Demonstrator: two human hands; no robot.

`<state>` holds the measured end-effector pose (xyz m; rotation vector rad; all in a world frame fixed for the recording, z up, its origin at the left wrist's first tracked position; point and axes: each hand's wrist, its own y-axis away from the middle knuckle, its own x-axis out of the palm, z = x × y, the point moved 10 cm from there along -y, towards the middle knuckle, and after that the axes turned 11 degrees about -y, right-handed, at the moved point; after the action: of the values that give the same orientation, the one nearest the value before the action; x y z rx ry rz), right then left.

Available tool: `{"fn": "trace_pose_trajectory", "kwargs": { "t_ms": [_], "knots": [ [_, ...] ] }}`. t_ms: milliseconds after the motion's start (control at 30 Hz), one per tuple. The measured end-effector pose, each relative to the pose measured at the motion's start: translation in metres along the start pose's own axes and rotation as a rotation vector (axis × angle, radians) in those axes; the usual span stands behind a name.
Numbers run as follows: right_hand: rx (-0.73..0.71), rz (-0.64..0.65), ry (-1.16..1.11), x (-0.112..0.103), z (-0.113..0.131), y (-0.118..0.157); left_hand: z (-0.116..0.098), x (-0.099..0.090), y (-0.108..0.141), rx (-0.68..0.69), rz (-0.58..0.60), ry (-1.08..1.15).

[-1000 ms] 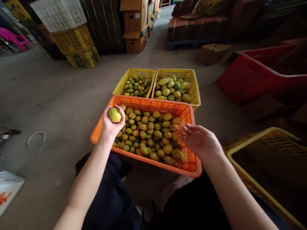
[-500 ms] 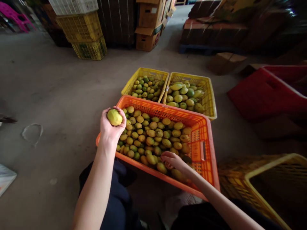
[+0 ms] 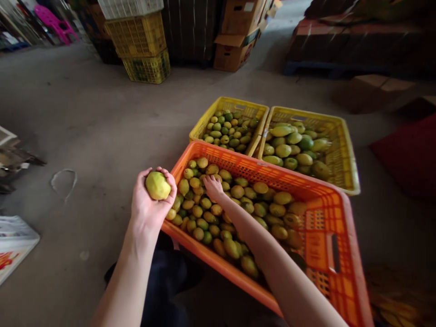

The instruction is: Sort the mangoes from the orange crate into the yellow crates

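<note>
My left hand (image 3: pixel 154 193), palm up with its fingers curled, holds a yellow-green lemon (image 3: pixel 158 185) beside the near left corner of an orange plastic crate (image 3: pixel 260 170). That crate holds many yellow and green lemons (image 3: pixel 205 203) in a loose layer. Inside it, toward the far left, my right hand (image 3: pixel 213 187) reaches down onto the lemons with its fingers stretched out and touching the fruit. What lies under the fingertips is hidden. My right forearm crosses over the crate's contents.
Behind the orange crate stand a yellow crate of smaller lemons (image 3: pixel 227 129) and a yellow crate of larger lemons (image 3: pixel 293 144). Farther back are stacked crates (image 3: pixel 138 38), cardboard boxes (image 3: pixel 235 47) and a pallet (image 3: pixel 306 68). A loop of cord (image 3: pixel 64 181) lies on the floor at left.
My right hand has moved from the near side of the orange crate to its far left part. The left hand still holds its lemon. The view has turned left.
</note>
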<state>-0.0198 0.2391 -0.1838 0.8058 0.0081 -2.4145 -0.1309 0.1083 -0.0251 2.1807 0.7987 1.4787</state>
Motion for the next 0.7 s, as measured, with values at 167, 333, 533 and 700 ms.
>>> {"fn": "trace_pose_trajectory", "kwargs": {
  "t_ms": [167,333,533,700],
  "knots": [
    [-0.009,0.034,0.177,0.014,-0.019,-0.042,0.008,-0.004,-0.008,-0.072,-0.030,-0.028],
    [-0.064,-0.020,0.168,0.000,-0.018,-0.035,0.020,0.003,-0.010,-0.074,-0.001,-0.043],
    [-0.016,-0.228,0.024,-0.064,-0.005,0.030,0.050,0.014,-0.005,-0.062,-0.046,-0.035],
    [-0.062,-0.329,-0.791,-0.145,0.033,0.132,0.097,0.037,0.003,-0.209,0.108,-0.079]
  ]
}}
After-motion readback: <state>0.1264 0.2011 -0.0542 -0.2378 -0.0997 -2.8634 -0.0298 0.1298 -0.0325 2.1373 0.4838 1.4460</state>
